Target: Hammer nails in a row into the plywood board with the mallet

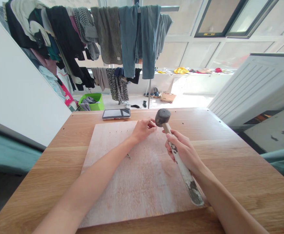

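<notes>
My right hand [182, 148] is wrapped round the worn, pale handle of a mallet [163, 117] with a dark head. The head is raised near my left hand [144, 129], and the handle slants down toward me. My left thumb and fingers are pinched together at the far part of a pale wooden board [132, 188]. Between them is something small and thin that looks like a nail, mostly hidden by the fingertips. A few loose nails [128, 156] appear to lie on the board beside my left forearm. Small dark dots form rows on the board's far left part.
The board lies on a wood-grain table [229, 156]. A phone [116, 113] rests near the table's far edge. Beyond are hanging clothes [108, 35], a green basket [99, 100] and a cardboard box [167, 97]. White panels flank the table on both sides.
</notes>
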